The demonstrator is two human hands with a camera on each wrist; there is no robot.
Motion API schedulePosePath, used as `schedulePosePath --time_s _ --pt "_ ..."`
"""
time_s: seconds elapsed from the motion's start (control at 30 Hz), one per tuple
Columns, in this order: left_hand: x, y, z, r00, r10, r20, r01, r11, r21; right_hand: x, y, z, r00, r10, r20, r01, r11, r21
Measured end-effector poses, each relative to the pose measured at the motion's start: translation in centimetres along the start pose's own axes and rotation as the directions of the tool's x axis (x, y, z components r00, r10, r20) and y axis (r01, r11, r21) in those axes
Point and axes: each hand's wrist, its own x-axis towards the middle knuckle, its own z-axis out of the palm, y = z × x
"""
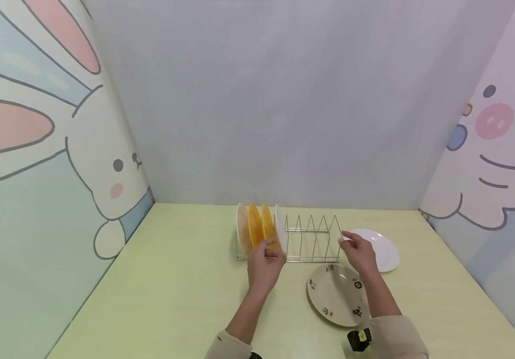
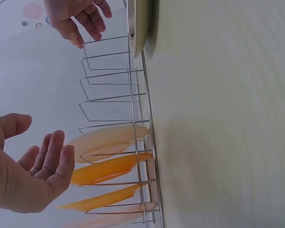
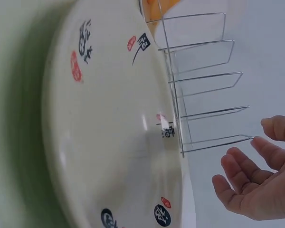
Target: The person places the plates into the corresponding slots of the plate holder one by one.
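Note:
A wire dish rack (image 1: 313, 259) holds several plates upright at its left end: a pale one (image 1: 242, 229), two orange ones (image 1: 254, 224) and a white one (image 1: 279, 224). My left hand (image 1: 264, 267) is in front of these plates, fingers relaxed and apart from the thumb; in the left wrist view the left hand (image 2: 35, 171) holds nothing. At the rack's right end is my right hand (image 1: 360, 253), fingertips at or close to the end wire. The right wrist view shows the right hand (image 3: 261, 175) with loosely bent fingers and nothing between them.
A cream plate with small printed marks (image 1: 338, 296) lies in front of the rack's right part. A white plate (image 1: 385, 252) lies right of the rack, partly behind my right hand. Near my right sleeve is a black object (image 1: 359, 340). Walls border the table.

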Motion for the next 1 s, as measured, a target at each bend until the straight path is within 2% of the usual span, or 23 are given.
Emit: schedulePosePath --time_s 0.13,0.2,0.47,0.77,0.9,1.0 --pt "-0.6 0.6 0.0 0.997 -0.039 0.059 0.042 0.998 -0.047 -1.3 -0.3 -0.4 1.000 -0.029 0.011 0.029 0.999 -0.019" --pt "-0.7 0.7 0.0 0.994 -0.057 0.088 0.061 0.997 -0.045 -1.8 -0.3 -0.5 0.999 -0.044 0.018 0.044 0.999 -0.008" --pt "-1.3 0.4 1.0 0.979 -0.087 0.184 0.076 0.995 0.064 -3.6 0.0 -1.0 0.997 -0.072 0.040 0.070 0.996 0.048" --pt "-1.4 0.0 2.4 0.943 -0.121 0.311 0.085 0.988 0.127 -5.1 1.1 -2.0 0.993 -0.087 0.081 0.084 0.996 0.039" --pt "-1.5 -0.3 3.0 0.928 -0.145 0.343 0.101 0.985 0.142 -5.7 1.5 -2.8 0.992 -0.095 0.087 0.093 0.995 0.020" --pt "-1.6 -0.6 3.4 0.920 -0.167 0.354 0.122 0.982 0.146 -6.2 1.8 -3.3 0.992 -0.072 0.102 0.070 0.997 0.030"
